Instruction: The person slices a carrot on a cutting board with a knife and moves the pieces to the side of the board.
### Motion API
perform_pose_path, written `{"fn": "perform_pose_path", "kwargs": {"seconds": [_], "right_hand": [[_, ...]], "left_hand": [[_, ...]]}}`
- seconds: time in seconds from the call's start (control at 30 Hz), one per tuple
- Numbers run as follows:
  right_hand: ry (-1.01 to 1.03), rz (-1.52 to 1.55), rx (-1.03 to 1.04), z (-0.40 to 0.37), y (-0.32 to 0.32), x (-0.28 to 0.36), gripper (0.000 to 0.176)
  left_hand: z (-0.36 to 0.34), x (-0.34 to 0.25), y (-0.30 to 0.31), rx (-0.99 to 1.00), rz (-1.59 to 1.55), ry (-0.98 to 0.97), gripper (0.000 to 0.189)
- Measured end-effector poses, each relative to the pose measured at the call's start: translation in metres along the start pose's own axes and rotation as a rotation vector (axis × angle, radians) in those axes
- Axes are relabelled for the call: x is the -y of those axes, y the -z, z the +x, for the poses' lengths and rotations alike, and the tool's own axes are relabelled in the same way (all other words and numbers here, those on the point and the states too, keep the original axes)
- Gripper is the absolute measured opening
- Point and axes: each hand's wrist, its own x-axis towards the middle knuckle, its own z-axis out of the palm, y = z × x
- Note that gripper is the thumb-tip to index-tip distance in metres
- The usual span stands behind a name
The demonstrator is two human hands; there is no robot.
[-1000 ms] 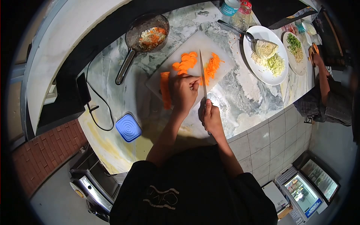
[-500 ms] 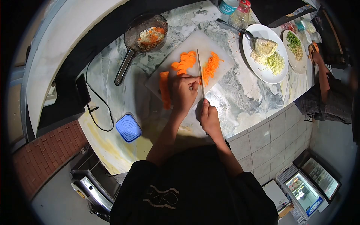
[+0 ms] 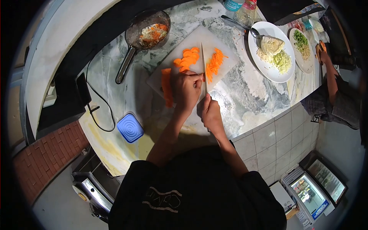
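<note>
My right hand [image 3: 212,114] is closed round the handle of a kitchen knife [image 3: 203,59], whose long blade points away from me over a white cutting board [image 3: 224,73]. Beside the blade, my left hand [image 3: 187,92] has its fingers curled down close to the edge; whatever they press on is hidden. Round carrot slices [image 3: 188,57] overlap on the board just beyond my left hand. Right of the blade lies a pile of thin carrot strips [image 3: 215,64]. A long piece of carrot [image 3: 166,87] rests at the board's left side.
A pan [image 3: 147,30] with cooked food stands back left. At right are a white plate [image 3: 262,71] with cabbage and a spoon, and a plate of chopped greens [image 3: 301,48]. A blue lid [image 3: 130,127] lies front left. Another person's hand [image 3: 325,57] shows far right.
The whole view has shifted slightly, with the counter sitting a little higher. Both hands keep nearly the same places on the knife and beside its blade.
</note>
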Motion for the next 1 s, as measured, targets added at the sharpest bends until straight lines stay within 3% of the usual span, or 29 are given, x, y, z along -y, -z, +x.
{"fn": "perform_pose_path", "kwargs": {"seconds": [0.67,1.0], "right_hand": [[0.005,-0.236,-0.091,-0.017,0.001,0.0,0.049],[0.085,-0.084,-0.013,0.006,0.015,-0.006,0.058]], "left_hand": [[-0.004,0.002,0.001,0.008,-0.043,0.093,0.016],[-0.001,-0.005,0.006,0.056,-0.11,0.127,0.017]]}}
